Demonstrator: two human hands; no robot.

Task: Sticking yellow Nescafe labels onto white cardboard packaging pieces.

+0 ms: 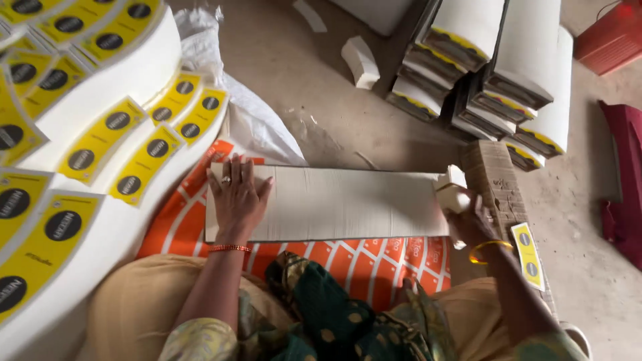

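A long white flat cardboard piece [341, 204] lies across an orange patterned mat [354, 264] in front of my knees. My left hand [237, 197] presses flat on its left end, fingers spread, a ring on one finger and a red bangle at the wrist. My right hand [471, 217], with a yellow bangle, grips the folded right end flap [451, 190] of the cardboard. A small yellow label [528, 255] lies next to my right wrist.
Stacks of white folded boxes with yellow labels [87, 144] rise at the left. More finished boxes [495, 60] are piled at the back right beside a brown corrugated stack [491, 180]. A white plastic sack [254, 120], a red container [612, 37] and dark red cloth [625, 187] lie around.
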